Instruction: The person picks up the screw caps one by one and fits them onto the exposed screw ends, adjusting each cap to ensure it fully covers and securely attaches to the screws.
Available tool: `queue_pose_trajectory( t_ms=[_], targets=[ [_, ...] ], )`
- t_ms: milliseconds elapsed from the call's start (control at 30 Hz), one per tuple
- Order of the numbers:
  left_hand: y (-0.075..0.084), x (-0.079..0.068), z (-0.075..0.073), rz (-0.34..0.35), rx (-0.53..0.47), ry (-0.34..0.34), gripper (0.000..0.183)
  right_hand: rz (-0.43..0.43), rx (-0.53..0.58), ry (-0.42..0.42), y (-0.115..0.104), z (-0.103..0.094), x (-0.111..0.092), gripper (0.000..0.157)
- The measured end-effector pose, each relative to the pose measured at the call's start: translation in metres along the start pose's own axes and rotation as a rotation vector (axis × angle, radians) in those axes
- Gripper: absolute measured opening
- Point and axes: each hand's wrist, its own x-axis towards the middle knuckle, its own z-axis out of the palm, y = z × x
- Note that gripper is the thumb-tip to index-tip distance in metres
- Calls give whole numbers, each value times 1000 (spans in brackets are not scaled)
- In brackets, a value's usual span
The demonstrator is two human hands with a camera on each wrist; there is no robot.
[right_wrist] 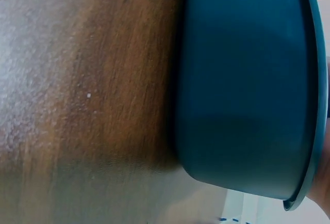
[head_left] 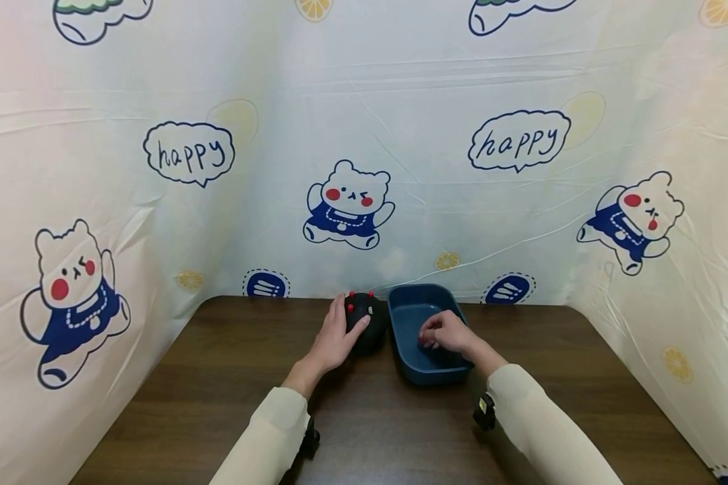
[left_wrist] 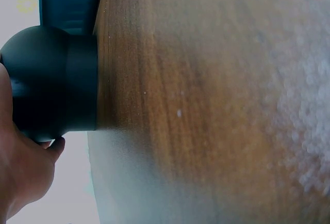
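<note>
A black dome-shaped object (head_left: pixel 373 337) stands on the table, with several small red balls (head_left: pixel 350 308) and one pale piece (head_left: pixel 371 310) on its upper part. My left hand (head_left: pixel 335 340) holds it, fingers along its left side and thumb across the front. In the left wrist view the dome (left_wrist: pixel 38 79) shows a short straight-sided base on the wood. Just right of it is a blue rectangular tub (head_left: pixel 433 378). Inside the tub my right hand (head_left: pixel 451 331) has its fingertips together, pinching a small red ball (head_left: pixel 420 341). The tub's wall hides most of that hand in the right wrist view.
The brown wooden table (head_left: pixel 218 391) reaches to a printed curtain (head_left: pixel 425 222) at the back and on both sides. Tub and dome stand close together near the table's far edge.
</note>
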Motion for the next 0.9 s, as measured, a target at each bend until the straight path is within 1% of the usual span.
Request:
queue_pose_trajectory(
  t_ms=[233, 467, 600, 900],
  targets=[
    [1, 0, -1, 5, -8, -1, 97, 0, 20, 16, -3, 0, 0, 17],
    [1, -1, 0, -9, 2, -8, 100, -26, 62, 7, -5, 2, -1, 18],
    [1, -1, 0, -8, -6, -8, 99, -22, 71, 35, -7, 3, 0, 18],
    [1, -2, 0, -9, -4, -3, 100, -62, 108, 53, -13, 6, -2, 21]
  ],
)
